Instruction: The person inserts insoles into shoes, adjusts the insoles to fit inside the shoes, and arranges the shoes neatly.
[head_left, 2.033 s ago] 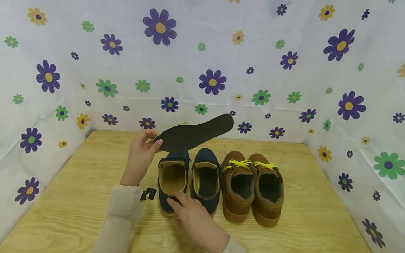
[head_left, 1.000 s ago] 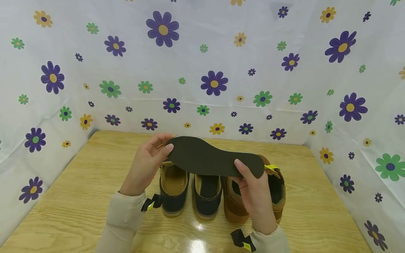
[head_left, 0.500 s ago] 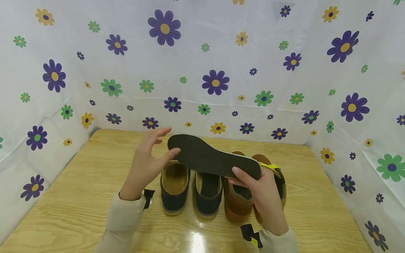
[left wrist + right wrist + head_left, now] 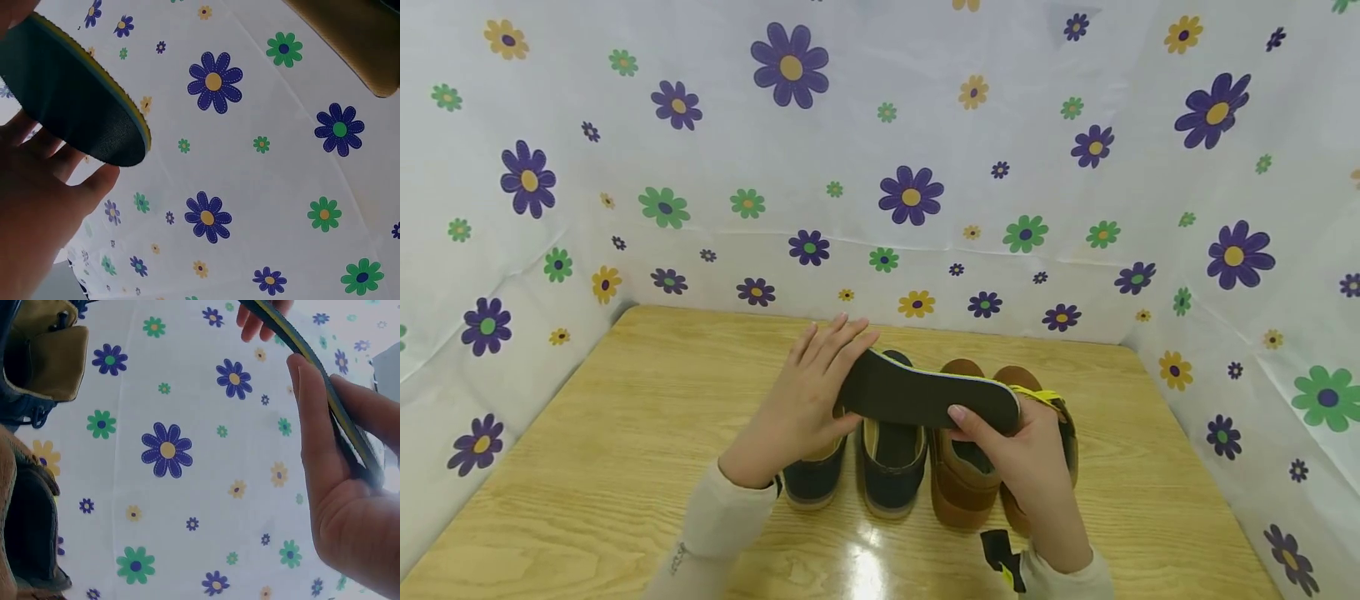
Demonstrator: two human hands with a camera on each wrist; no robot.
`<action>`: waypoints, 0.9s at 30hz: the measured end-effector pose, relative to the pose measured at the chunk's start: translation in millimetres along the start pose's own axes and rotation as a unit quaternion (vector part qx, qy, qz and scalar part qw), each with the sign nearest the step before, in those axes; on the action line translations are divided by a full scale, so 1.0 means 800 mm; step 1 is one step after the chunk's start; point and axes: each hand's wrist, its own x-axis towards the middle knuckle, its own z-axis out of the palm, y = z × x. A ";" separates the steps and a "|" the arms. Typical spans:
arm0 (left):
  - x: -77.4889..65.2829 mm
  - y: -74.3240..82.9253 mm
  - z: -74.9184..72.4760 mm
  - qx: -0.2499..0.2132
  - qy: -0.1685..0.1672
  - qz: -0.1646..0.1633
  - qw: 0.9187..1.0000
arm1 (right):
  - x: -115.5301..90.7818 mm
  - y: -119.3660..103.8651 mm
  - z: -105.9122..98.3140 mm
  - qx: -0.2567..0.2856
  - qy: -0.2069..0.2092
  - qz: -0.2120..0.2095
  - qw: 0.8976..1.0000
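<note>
A black-faced insole [image 4: 925,392] with a thin pale and yellow edge is held crosswise above the shoes. My right hand [image 4: 1030,458] pinches its right end, thumb on the dark face and fingers behind; the right wrist view shows the insole [image 4: 337,406] edge-on, bowed between thumb and finger. At the other end my left hand [image 4: 805,400] lies with spread, straight fingers against the insole, covering that end. In the left wrist view the rounded tip of the insole [image 4: 106,125] sits by the left thumb.
Below stand two navy slip-on shoes, one right of the left hand's wrist [image 4: 812,483] and a middle one [image 4: 891,487]. To their right are two brown shoes [image 4: 962,500] with yellow laces, partly behind the right hand. All rest on a wooden table [image 4: 587,467] before a flowered cloth [image 4: 880,125].
The right hand came up from the navy shoes and took the insole's right end. The left hand let go, then swung right and turned back-up against the left end. The insole now tilts more.
</note>
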 end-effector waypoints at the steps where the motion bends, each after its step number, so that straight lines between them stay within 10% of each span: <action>1: 0.000 0.001 0.000 0.002 0.001 -0.002 1.000 | 0.000 0.001 0.002 -0.040 0.025 -0.039 0.998; 3: 0.000 0.002 0.000 0.006 0.002 -0.005 1.000 | 0.001 0.002 0.006 -0.138 0.086 -0.139 0.977; 8: 0.001 0.007 -0.001 0.032 -0.007 0.003 0.999 | 0.003 0.005 0.022 -0.332 0.146 -0.368 0.856; 14: 0.003 0.015 -0.002 0.016 -0.020 0.027 0.999 | -0.001 0.012 0.051 -0.464 0.049 -0.373 0.802; 22: 0.001 0.015 -0.003 -0.026 -0.057 0.040 0.997 | -0.007 0.017 0.061 -0.496 0.041 -0.340 0.798; 27: -0.005 -0.010 -0.011 -0.029 -0.064 -0.010 0.997 | -0.010 0.018 0.055 -0.477 0.017 -0.290 0.829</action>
